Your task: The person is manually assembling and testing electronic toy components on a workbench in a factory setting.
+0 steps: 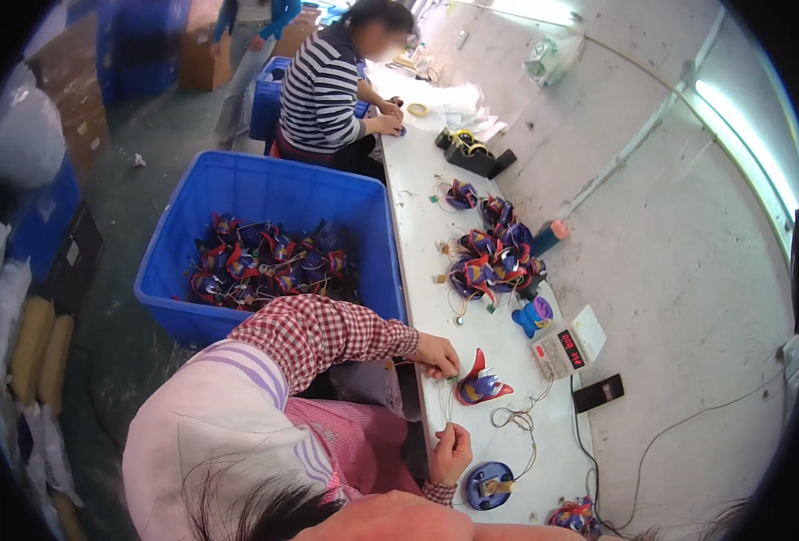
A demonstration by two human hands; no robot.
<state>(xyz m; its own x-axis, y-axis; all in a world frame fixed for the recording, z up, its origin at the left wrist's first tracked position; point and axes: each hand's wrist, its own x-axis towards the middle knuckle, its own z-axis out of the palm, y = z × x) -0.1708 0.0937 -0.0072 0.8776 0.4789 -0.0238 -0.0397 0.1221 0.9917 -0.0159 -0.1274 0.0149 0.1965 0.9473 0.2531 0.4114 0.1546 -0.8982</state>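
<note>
My left hand (436,357), in a red checked sleeve, is closed at the table's near edge. Its fingertips pinch the end of some thin wires, where a small green piece shows. Lower down, my right hand (451,453) has its fingers curled together near the same pale wires; what is between them is hidden. Just beyond my hands a purple, red and yellow toy figure (481,388) lies on the white table (436,261). Beside my right hand sits a round blue part (490,487) with a tan piece on top and a cable attached.
A blue bin (269,185) of similar toys stands left of the table. More toys (499,252) are piled farther along, near a small display unit (559,350), a dark phone (598,393) and a tape dispenser (472,153). A co-worker in stripes (323,90) sits at the far end.
</note>
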